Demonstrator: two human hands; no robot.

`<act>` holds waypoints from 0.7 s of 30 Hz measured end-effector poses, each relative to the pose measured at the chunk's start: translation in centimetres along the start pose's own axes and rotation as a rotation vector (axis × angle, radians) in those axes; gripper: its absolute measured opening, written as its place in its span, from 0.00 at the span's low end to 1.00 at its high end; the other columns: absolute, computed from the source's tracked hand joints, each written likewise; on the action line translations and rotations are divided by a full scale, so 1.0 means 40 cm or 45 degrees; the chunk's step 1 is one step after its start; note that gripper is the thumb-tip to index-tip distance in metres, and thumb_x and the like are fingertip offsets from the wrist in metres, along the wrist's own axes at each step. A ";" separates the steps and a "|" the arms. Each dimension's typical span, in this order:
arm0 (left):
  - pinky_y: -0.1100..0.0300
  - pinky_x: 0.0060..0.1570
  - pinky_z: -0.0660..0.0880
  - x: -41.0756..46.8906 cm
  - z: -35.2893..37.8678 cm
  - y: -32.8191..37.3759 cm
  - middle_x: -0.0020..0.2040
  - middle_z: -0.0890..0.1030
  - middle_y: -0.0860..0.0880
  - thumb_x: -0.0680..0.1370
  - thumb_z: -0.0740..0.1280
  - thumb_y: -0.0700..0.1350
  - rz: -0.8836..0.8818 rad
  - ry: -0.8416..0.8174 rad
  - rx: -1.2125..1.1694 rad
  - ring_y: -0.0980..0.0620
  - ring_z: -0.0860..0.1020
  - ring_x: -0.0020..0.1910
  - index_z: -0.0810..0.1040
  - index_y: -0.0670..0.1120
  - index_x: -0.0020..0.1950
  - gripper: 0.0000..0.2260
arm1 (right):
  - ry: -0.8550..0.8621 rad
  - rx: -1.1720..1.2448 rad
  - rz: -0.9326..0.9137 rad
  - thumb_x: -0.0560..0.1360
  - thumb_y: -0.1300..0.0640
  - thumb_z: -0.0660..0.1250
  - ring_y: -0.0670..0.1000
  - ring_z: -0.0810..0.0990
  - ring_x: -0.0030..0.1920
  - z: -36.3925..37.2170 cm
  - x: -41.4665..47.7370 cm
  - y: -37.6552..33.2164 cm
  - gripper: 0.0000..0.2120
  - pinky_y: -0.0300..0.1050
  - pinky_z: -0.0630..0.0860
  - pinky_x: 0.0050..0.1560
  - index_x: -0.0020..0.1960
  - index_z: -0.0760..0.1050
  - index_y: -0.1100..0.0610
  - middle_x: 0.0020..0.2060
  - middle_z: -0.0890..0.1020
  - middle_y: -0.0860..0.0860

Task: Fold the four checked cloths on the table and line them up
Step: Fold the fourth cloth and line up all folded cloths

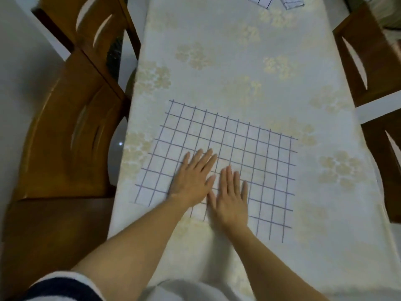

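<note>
A white cloth with a purple check (249, 148) lies spread flat on the near part of the table (227, 61). Both my hands rest palm down on its near middle, side by side. My left hand (193, 177) has its fingers spread and pointing away and to the right. My right hand (231, 198) lies just right of it, fingers straight. Neither hand holds anything. At the far edge of the view, parts of two more checked cloths show: one with dark lines (261, 0) and a crumpled one (291, 2).
The table wears a pale cloth with a cream flower print. Wooden chairs stand along both sides: two at the left (71, 131), two at the right (368, 57). A pale floor shows beyond them.
</note>
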State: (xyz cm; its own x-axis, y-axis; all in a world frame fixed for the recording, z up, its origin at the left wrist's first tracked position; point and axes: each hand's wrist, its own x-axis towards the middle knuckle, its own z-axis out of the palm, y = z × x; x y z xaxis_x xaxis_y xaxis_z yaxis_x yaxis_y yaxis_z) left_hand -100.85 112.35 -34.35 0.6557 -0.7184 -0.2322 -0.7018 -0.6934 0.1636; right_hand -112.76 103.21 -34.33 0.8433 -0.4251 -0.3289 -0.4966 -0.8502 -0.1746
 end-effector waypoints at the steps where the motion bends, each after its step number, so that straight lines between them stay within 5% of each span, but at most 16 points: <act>1: 0.42 0.78 0.39 -0.022 0.011 -0.028 0.82 0.36 0.54 0.84 0.41 0.62 -0.026 -0.002 0.039 0.49 0.38 0.81 0.36 0.53 0.82 0.29 | -0.013 -0.014 -0.010 0.83 0.36 0.40 0.52 0.30 0.78 -0.012 -0.027 0.033 0.33 0.57 0.35 0.78 0.80 0.32 0.50 0.79 0.32 0.48; 6: 0.43 0.78 0.38 -0.033 -0.008 -0.134 0.81 0.33 0.55 0.81 0.37 0.66 -0.092 -0.017 0.035 0.49 0.36 0.80 0.32 0.55 0.80 0.31 | -0.073 0.028 0.311 0.79 0.30 0.36 0.54 0.30 0.78 -0.071 -0.046 0.275 0.36 0.59 0.37 0.78 0.79 0.29 0.46 0.78 0.30 0.45; 10: 0.43 0.78 0.38 -0.031 -0.016 -0.155 0.79 0.29 0.52 0.80 0.37 0.68 -0.092 -0.067 0.058 0.46 0.33 0.80 0.30 0.51 0.80 0.35 | -0.094 0.141 0.496 0.80 0.33 0.48 0.60 0.43 0.80 -0.114 -0.039 0.397 0.40 0.59 0.46 0.78 0.82 0.40 0.55 0.81 0.41 0.53; 15: 0.47 0.79 0.41 0.033 -0.072 -0.065 0.81 0.33 0.50 0.78 0.55 0.71 0.320 -0.066 0.055 0.46 0.37 0.81 0.37 0.48 0.82 0.45 | 0.390 0.497 0.718 0.80 0.48 0.65 0.64 0.70 0.69 -0.141 -0.011 0.388 0.30 0.58 0.68 0.69 0.76 0.64 0.62 0.71 0.69 0.63; 21: 0.32 0.75 0.41 0.144 -0.123 0.035 0.80 0.31 0.54 0.66 0.72 0.72 0.222 -0.507 0.078 0.43 0.35 0.80 0.33 0.53 0.81 0.61 | 0.221 0.822 0.933 0.77 0.46 0.70 0.65 0.68 0.71 -0.188 0.076 0.366 0.40 0.59 0.69 0.69 0.77 0.56 0.67 0.71 0.68 0.65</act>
State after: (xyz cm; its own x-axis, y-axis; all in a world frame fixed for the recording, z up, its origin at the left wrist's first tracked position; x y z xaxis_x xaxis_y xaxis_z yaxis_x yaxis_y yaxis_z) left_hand -96.70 106.97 -30.75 0.3759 -0.7387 -0.5595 -0.8155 -0.5505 0.1789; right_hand -115.93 87.16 -30.90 0.2759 -0.8617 -0.4259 -0.8805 -0.0489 -0.4715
